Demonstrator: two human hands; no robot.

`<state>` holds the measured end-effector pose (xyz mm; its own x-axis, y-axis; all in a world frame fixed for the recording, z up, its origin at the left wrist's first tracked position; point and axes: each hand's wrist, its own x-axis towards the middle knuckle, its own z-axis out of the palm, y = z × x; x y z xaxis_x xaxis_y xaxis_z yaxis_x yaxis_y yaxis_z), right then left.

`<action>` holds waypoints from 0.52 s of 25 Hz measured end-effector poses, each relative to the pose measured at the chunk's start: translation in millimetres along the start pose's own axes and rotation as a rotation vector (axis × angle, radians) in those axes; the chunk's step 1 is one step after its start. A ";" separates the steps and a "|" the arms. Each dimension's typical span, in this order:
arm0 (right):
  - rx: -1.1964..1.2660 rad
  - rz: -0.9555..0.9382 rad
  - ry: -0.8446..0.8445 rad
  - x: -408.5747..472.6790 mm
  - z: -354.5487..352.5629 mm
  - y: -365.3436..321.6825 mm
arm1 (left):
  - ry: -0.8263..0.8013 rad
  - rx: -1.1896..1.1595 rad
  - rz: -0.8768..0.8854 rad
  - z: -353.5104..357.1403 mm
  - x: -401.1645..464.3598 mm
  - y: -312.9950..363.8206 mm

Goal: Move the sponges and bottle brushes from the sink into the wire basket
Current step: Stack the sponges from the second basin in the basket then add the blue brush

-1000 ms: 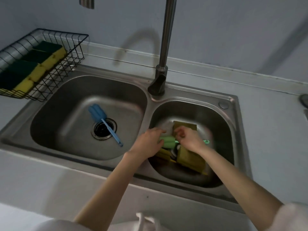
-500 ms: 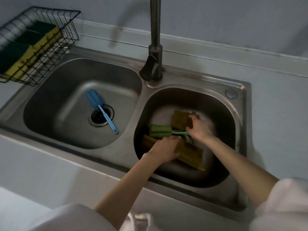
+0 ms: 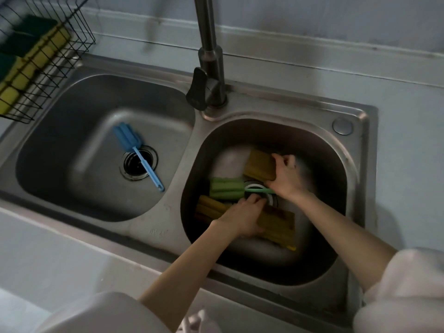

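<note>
Change: since half a second back, both hands have stayed low in the right basin, the left one now laid over the near sponge.
Sink (image 3: 168,227): steel, two basins, tap (image 3: 209,68) standing behind the divider.
Wire basket (image 3: 55,68): black, on the counter at far left, holding yellow-and-green sponges (image 3: 31,61).
Near sponge (image 3: 276,224): flat on the right basin floor, front side.
Far sponge (image 3: 259,167): at the back of the right basin.
Left hand (image 3: 242,219): fingers curled over the near sponge, gripping it.
Right hand (image 3: 286,176): fingers closed around the far sponge's edge.
Green brush (image 3: 227,188): between the two sponges, handle across the drain.
Blue brush (image 3: 129,143): left basin, handle over the drain, untouched.
</note>
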<state>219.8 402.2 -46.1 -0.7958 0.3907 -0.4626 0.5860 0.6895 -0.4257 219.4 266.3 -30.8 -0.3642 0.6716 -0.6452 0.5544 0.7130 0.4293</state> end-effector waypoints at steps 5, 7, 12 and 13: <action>0.079 0.028 0.041 -14.2 -14.2 -11.1 | 0.127 -0.100 -0.045 -17.1 -19.9 -4.3; 0.118 0.013 0.064 -21.9 -23.0 -18.1 | 0.176 -0.160 -0.026 -29.9 -33.6 -9.0; 0.218 -0.042 0.099 -45.0 -38.3 -49.4 | 0.302 -0.246 0.007 -61.5 -72.4 -20.5; 0.233 -0.046 0.110 -49.8 -39.6 -58.3 | 0.324 -0.252 0.019 -67.6 -80.6 -24.5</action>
<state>219.2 366.7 32.6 -0.8270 0.4347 -0.3566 0.5577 0.5544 -0.6177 184.6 208.2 53.4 -0.5945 0.6852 -0.4208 0.3770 0.6998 0.6068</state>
